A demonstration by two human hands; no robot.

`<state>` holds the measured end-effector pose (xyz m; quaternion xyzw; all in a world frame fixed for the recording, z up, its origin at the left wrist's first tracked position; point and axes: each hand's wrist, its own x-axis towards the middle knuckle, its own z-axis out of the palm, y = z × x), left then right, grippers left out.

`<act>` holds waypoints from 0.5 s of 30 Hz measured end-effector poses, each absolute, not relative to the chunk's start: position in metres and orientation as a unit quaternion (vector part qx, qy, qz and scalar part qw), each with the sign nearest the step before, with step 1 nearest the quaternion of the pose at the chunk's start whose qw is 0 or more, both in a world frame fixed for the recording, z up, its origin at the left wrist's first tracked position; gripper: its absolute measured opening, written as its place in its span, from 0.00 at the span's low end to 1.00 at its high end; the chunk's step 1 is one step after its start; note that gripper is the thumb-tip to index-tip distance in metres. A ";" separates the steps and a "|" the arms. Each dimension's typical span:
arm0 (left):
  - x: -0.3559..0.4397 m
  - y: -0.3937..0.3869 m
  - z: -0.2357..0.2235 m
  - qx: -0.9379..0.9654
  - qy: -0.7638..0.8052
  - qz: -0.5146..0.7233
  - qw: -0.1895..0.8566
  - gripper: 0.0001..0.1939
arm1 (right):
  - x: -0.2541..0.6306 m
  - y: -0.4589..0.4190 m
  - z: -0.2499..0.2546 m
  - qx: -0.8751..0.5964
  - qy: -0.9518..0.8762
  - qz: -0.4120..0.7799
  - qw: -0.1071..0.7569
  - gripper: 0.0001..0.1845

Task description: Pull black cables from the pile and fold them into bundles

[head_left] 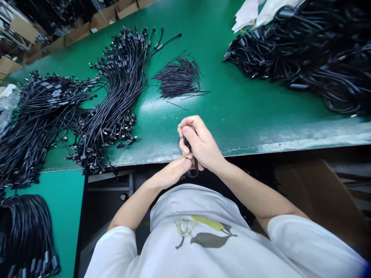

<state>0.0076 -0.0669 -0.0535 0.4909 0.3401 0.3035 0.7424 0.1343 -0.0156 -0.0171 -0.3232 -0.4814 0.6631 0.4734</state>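
Observation:
A small coiled black cable point(194, 170) is in my hands, just off the table's front edge and close to my body. Closed around its upper part is my right hand point(201, 144), thumb and fingers bent together. My left hand point(175, 170) grips the coil from below, with its fingers partly hidden behind the cable and the other hand. Beyond them on the table lies a loose heap of thin black ties point(179, 77).
Black cables with connector ends lie in a long bundle point(124, 77) and another pile point(49, 104) at left. Coiled black cables point(304, 61) are heaped at right. More cables point(26, 227) rest on a lower-left green surface point(65, 200). Cardboard boxes point(104, 17) line the far edge.

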 end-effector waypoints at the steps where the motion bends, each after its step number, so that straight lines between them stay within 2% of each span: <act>1: 0.011 -0.068 -0.051 0.432 0.333 0.309 0.779 0.27 | 0.135 -0.013 -0.015 -0.322 -0.494 0.656 0.472 0.13; 5: 0.020 -0.071 -0.038 0.267 0.303 0.321 0.857 0.25 | 0.138 -0.007 -0.010 -0.309 -0.502 0.663 0.461 0.13; 11: 0.030 -0.075 -0.041 0.288 0.345 0.349 0.822 0.23 | 0.136 -0.005 -0.020 -0.279 -0.461 0.715 0.446 0.11; 15: 0.037 -0.075 -0.044 0.249 0.338 0.389 0.820 0.19 | 0.136 0.000 -0.026 -0.271 -0.433 0.718 0.473 0.11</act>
